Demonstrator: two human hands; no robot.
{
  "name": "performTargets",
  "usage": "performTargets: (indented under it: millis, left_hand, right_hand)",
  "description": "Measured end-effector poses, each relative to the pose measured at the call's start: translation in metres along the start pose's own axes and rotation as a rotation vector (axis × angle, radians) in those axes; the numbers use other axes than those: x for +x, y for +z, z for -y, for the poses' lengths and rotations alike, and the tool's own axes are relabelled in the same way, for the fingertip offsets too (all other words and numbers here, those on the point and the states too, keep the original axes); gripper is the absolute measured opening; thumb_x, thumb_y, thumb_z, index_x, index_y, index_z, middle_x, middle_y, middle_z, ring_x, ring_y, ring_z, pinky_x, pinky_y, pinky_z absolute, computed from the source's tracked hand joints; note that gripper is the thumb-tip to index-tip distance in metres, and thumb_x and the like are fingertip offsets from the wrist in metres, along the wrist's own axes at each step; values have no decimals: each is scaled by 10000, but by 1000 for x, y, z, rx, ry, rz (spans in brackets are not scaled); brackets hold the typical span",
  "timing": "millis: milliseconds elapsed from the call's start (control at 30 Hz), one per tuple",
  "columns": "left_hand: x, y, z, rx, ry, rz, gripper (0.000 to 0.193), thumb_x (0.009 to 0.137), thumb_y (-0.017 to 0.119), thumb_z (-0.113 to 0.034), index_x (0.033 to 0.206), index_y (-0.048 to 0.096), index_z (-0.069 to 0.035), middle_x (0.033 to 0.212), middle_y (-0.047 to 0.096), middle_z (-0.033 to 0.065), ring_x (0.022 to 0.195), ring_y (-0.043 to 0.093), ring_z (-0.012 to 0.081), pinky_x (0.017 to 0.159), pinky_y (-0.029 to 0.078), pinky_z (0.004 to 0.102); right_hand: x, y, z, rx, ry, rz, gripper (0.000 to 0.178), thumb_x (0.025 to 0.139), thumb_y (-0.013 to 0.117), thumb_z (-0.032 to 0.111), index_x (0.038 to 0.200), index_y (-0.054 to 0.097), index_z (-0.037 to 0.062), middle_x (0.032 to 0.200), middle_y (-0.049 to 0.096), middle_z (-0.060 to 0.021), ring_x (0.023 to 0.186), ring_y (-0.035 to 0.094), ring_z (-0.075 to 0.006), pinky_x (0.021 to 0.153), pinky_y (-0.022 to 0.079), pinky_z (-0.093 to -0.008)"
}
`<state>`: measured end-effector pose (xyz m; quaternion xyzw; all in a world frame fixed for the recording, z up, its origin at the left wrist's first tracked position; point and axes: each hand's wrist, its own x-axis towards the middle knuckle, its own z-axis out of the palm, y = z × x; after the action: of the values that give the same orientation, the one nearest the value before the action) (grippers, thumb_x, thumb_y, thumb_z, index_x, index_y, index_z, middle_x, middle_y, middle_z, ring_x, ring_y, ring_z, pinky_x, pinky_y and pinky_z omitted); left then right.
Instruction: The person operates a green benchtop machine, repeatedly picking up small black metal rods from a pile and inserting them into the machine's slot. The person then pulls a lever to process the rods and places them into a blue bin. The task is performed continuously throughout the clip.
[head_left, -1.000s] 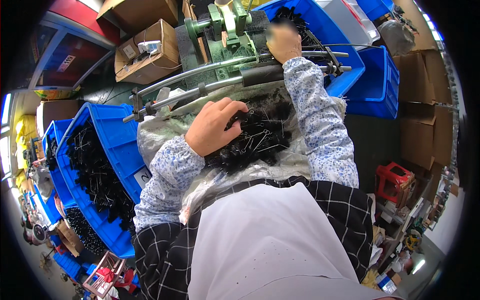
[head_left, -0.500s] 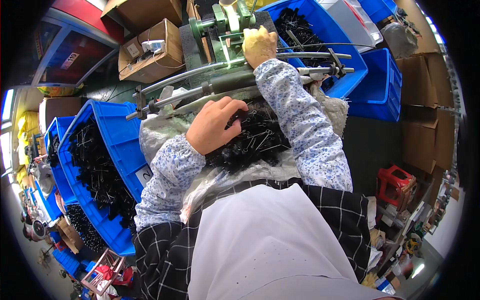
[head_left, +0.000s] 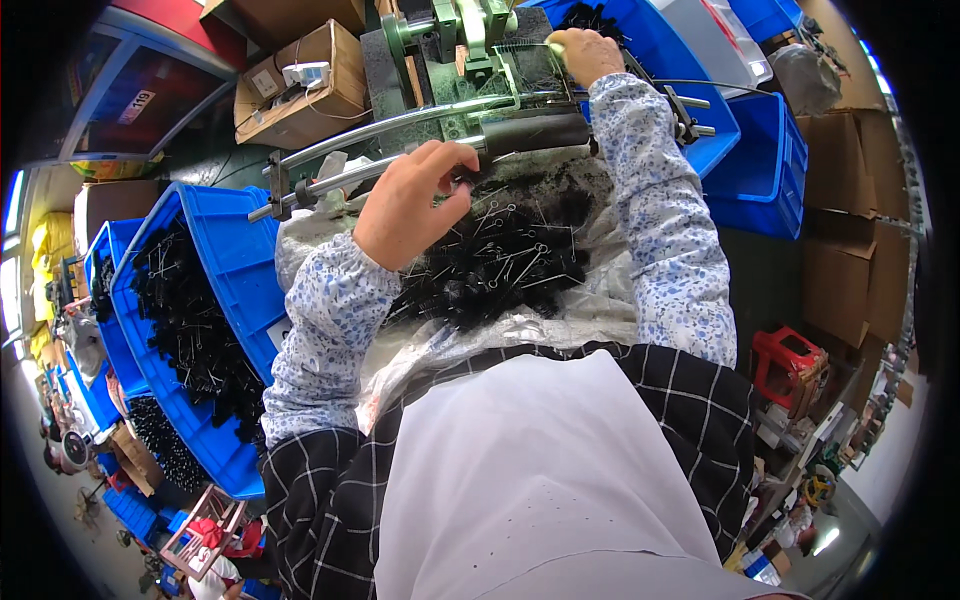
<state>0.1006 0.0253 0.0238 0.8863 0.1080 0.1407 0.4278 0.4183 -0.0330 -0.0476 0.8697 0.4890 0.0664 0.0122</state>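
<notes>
A heap of small black parts with thin metal pins (head_left: 500,265) lies on a crinkled plastic sheet (head_left: 450,345) in my lap. My left hand (head_left: 410,200) hovers at the heap's far left edge, fingers pinched on one small black part. My right hand (head_left: 583,52) reaches out to a green press machine (head_left: 450,30) and rests on its dark work plate, fingers curled; what it holds is hidden. A long metal lever with a black grip (head_left: 520,135) crosses between both hands.
A blue bin of black parts (head_left: 190,320) stands at my left, with more blue bins (head_left: 760,165) at the right and behind the machine. Cardboard boxes (head_left: 300,85) sit at the back left and right. A red stool (head_left: 790,365) is at the lower right.
My left hand has lifted off the heap with a part pinched in its fingers. My right hand has shifted left along the machine onto its work plate.
</notes>
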Motion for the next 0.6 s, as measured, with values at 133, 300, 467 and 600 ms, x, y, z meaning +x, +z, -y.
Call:
performTargets:
  millis: [133,300,467,600]
  left_hand:
    - [5,8,2,-29,-2,-33,224,747,594,-32,969,565,-40,829,558,68,711,550,165,645,454,286]
    - [17,30,4,-111,-57,-240,219,749,587,-33,965,556,-31,820,569,93,696,576,211,655,467,315]
    - [21,28,10,-148,-52,-297,209,760,612,26,964,580,-6,840,612,48,768,593,107,713,472,245]
    - [14,25,23,-342,-51,-213,213,801,596,24,1007,547,-3,906,598,34,797,577,90,763,459,238]
  right_hand:
    - [-8,-20,-34,23,202,-363,244,863,536,232,1073,619,143,1006,637,-115,934,618,-254,799,488,-390]
    - [-77,-74,42,594,-297,-26,407,868,579,260,1208,504,50,985,616,-168,965,598,-276,809,481,-367]
    - [-111,-92,80,769,-452,126,399,803,624,115,1181,503,70,1029,568,-124,949,574,-294,807,462,-374]
    - [-105,-84,80,823,-520,123,349,796,623,135,1134,544,94,1022,577,-140,956,573,-315,824,465,-405]
